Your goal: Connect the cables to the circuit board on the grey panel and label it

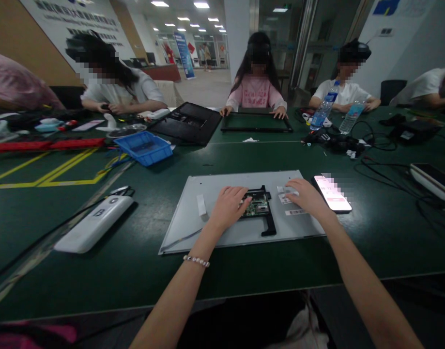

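A flat grey metal panel [188, 203], like the back of a display, lies on the table before me. On it rests a black plastic bracket [269, 225] with a green circuit board [257, 206]. My left hand [229, 206] lies over the bracket's left side, fingers stretched forward and thumb reaching over the board; it hides that side. To the right, my right hand [305, 196] hovers or rests by the white labels [295, 212] near the panel's right edge. Its fingers are curved and apart, with nothing visible in them. A thin cable [184, 239] runs across the panel's lower left.
A lit phone [333, 194] lies right of the panel; a white power bank [95, 225] with a cable lies left. Beyond are a blue basket [144, 148], a black casing [189, 121], a black frame [256, 129] under a co-worker's hands, and water bottles [324, 109].
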`<state>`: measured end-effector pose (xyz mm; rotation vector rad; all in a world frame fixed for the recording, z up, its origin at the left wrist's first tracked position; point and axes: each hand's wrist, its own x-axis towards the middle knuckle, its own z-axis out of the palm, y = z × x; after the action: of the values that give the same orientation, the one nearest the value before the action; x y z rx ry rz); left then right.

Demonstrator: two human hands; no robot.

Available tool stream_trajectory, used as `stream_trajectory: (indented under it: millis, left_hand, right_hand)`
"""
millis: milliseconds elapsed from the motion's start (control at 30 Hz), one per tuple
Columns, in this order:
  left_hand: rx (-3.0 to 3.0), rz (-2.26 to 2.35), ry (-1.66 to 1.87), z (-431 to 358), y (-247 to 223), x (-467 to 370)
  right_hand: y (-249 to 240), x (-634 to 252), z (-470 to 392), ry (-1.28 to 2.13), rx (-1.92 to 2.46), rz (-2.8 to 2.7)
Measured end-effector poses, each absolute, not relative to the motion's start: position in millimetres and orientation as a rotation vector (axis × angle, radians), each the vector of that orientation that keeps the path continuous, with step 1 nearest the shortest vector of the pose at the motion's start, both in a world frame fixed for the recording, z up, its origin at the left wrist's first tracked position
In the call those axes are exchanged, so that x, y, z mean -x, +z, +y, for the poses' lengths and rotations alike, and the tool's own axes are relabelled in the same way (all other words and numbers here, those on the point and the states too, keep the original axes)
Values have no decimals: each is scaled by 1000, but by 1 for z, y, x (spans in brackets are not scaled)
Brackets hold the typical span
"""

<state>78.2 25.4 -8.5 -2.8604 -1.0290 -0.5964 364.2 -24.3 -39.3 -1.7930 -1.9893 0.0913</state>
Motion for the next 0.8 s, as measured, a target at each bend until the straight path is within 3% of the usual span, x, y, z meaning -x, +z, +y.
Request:
stream_trajectory:
  millis: [800]
  left_hand:
    - [2833, -1034, -604, 27, -11, -79]
  right_hand:
    - [-33, -354, -22, -127, 1800, -2119]
